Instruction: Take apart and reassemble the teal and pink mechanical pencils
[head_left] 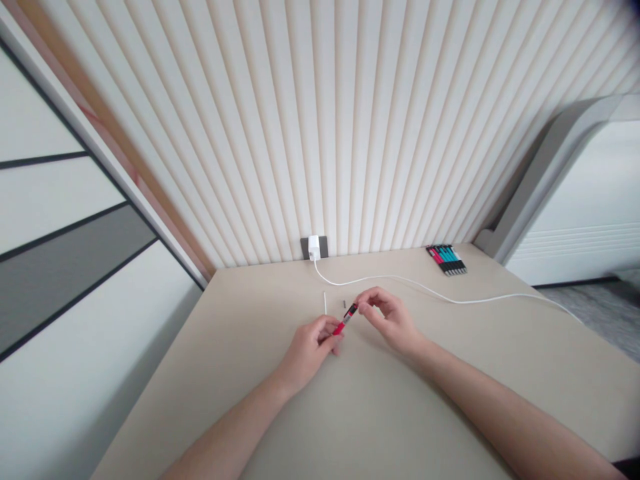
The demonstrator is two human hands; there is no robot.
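Note:
A red and black pen barrel is held at a slant above the table. My left hand is closed around its lower red end. The fingertips of my right hand pinch its upper black end. Just beyond my left hand lies a thin white pen refill, its near end close to my fingers. A small dark piece, perhaps a spring or pen tip, rests between the refill and my right hand.
Several red, teal and black pens lie side by side at the back right of the beige table. A white charger sits in the wall socket, its white cable running rightwards. A grey-white headboard stands right.

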